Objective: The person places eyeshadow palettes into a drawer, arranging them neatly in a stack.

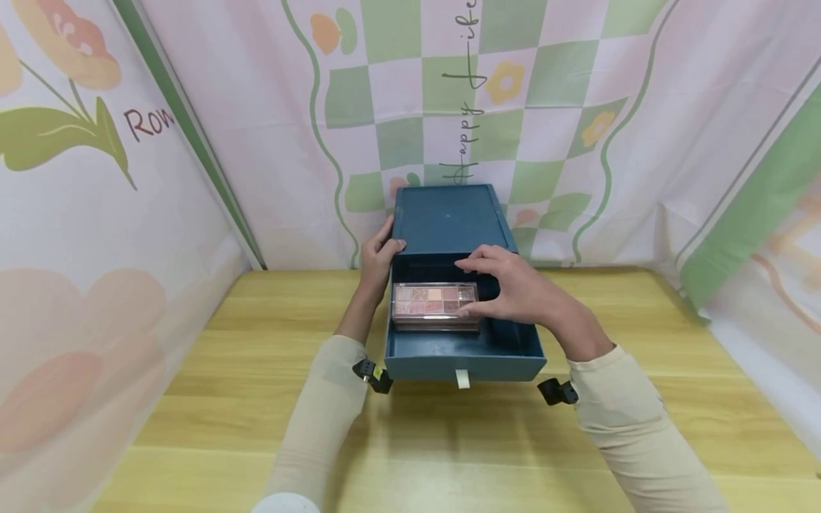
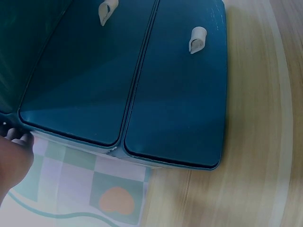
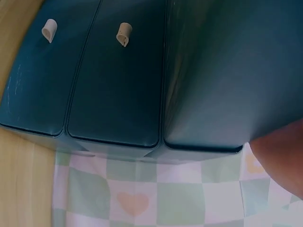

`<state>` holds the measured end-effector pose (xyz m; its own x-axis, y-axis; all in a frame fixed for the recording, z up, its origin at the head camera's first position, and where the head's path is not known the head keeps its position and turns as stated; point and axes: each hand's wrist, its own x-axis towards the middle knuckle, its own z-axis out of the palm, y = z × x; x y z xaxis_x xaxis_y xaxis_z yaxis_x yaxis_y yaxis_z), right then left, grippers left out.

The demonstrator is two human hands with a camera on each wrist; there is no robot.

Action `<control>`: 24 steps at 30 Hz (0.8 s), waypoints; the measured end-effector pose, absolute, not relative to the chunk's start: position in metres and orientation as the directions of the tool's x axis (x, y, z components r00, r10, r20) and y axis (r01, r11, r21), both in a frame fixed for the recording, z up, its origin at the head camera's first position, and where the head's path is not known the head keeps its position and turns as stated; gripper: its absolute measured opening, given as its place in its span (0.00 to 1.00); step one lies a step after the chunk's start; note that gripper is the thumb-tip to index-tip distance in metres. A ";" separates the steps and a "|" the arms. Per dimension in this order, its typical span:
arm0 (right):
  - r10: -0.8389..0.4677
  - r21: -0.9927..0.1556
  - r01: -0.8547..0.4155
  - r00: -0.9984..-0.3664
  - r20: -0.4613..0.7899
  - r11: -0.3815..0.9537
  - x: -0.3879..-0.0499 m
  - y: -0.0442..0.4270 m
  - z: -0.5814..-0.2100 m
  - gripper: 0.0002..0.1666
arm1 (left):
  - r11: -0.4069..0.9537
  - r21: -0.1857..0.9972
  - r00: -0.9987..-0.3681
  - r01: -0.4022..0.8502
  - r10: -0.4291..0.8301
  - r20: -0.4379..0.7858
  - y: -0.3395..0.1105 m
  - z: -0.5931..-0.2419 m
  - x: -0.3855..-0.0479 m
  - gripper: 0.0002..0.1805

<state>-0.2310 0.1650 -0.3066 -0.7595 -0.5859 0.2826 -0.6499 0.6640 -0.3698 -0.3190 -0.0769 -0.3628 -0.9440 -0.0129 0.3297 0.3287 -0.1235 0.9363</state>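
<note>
A dark blue drawer cabinet (image 1: 449,217) stands on the table with its top drawer (image 1: 465,368) pulled out. In the drawer's left part lies a clear-lidded eyeshadow palette (image 1: 426,301) with rows of pink, beige and brown pans. My left hand (image 1: 377,260) grips the cabinet's left upper front edge, thumb on top and fingers along the side. Over the drawer is my right hand (image 1: 513,285), its thumb at the palette's right end and its fingers spread apart from the thumb, above the palette's back edge. The left wrist view shows only part of the left hand (image 2: 14,158).
Below the open drawer are two shut drawers, one with a pale pull tab (image 2: 198,39) in the left wrist view. The cabinet stands on a wood-grain table (image 1: 269,342). A checked, flowered curtain (image 1: 398,92) hangs close behind it.
</note>
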 end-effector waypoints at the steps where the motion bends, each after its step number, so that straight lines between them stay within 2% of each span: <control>1: -0.577 -0.366 -0.644 -0.765 0.285 0.672 -0.230 0.167 -0.307 0.42 | -0.122 0.937 -0.944 0.328 -0.011 0.329 -0.077 -0.363 -0.319 0.41; 8: -0.508 -0.362 -0.594 -0.803 0.310 0.718 -0.216 0.181 -0.307 0.35 | -0.121 0.940 -0.947 0.320 -0.015 0.321 -0.077 -0.363 -0.319 0.41; 15: -0.405 -0.419 -0.564 -0.816 0.413 0.711 -0.187 0.193 -0.313 0.26 | -0.127 0.940 -0.949 0.316 -0.025 0.315 -0.076 -0.364 -0.320 0.41; 19: -0.315 -0.429 -0.576 -0.782 0.539 0.696 -0.166 0.193 -0.323 0.24 | -0.116 0.943 -0.950 0.313 -0.031 0.311 -0.077 -0.363 -0.319 0.40; 24: -0.198 -0.435 -0.642 -0.676 0.710 0.632 -0.139 0.190 -0.329 0.23 | -0.129 0.941 -0.950 0.312 -0.026 0.311 -0.077 -0.363 -0.319 0.40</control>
<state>-0.1389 0.1905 -0.3287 -0.6758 -0.1977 0.7100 -0.6417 0.6317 -0.4349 -0.3190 -0.0766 -0.3628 -0.9500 -0.0263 0.3113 0.3120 -0.1288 0.9413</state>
